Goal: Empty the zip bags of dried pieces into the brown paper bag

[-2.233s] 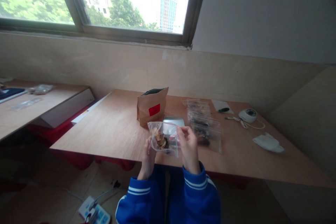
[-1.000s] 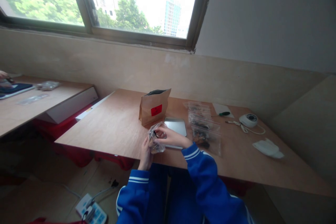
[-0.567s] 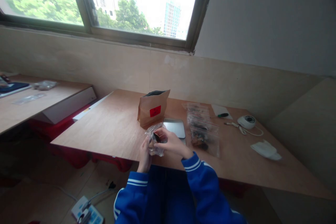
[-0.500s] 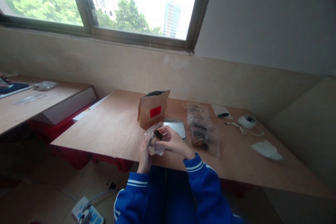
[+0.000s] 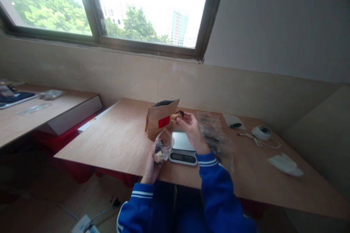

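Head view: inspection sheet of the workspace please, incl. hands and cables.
Surface: wooden table
Things in use: clear bag with pieces inside; scale; brown pouch, upright, top open
Clutter: filled zip bags, green-handled tool, crumpled white item
Hands: left hand holds the clear bag; right hand pinches a brown piece, raised
Cables: white cable by dome-shaped device; power strip on floor, plugged in or not unclear
Surroundings: window beyond, second table at left

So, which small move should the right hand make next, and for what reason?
Perhaps lift the brownish piece slightly toward the mouth of the paper bag. That bag stands open, and the right hand has the piece in its grip near the bag's upper right edge. The left hand is busy holding the clear bag.
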A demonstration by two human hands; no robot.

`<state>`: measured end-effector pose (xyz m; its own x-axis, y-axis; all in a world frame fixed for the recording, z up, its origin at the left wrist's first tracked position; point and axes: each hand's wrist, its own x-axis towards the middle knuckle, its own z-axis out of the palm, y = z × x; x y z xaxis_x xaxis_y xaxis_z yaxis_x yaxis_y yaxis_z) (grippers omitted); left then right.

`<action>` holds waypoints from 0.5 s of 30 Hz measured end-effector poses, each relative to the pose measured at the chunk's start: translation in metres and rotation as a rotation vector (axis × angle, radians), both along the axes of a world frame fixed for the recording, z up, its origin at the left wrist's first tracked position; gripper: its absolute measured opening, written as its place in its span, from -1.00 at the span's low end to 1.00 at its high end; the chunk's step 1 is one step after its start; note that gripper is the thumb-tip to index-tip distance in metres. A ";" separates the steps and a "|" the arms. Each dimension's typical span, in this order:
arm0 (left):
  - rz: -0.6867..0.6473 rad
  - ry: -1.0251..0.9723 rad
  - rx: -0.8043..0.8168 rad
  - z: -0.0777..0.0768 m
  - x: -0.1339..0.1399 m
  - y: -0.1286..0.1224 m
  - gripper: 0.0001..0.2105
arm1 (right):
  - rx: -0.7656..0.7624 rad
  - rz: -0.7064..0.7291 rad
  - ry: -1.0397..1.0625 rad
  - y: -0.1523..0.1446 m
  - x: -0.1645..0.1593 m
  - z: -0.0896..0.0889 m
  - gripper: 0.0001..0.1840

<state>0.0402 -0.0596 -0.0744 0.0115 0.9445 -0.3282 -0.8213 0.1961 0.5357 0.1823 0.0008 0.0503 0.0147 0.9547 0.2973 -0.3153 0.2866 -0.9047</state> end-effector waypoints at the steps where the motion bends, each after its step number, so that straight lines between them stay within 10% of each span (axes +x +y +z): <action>1: -0.005 -0.018 -0.006 0.003 -0.001 0.002 -0.70 | 0.080 -0.049 -0.041 0.013 -0.003 0.016 -0.48; 6: -0.006 -0.091 0.007 0.009 -0.006 0.008 -0.75 | 0.390 -0.148 -0.415 0.069 -0.020 0.067 -0.52; 15: -0.072 -0.122 0.005 -0.005 -0.012 0.008 -0.70 | 0.593 0.122 -0.798 0.072 -0.024 0.049 -0.65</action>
<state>0.0283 -0.0517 -0.0794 0.1189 0.9415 -0.3153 -0.8643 0.2544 0.4339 0.1579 0.0727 0.0998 -0.4846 0.6309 0.6059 0.2649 0.7660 -0.5858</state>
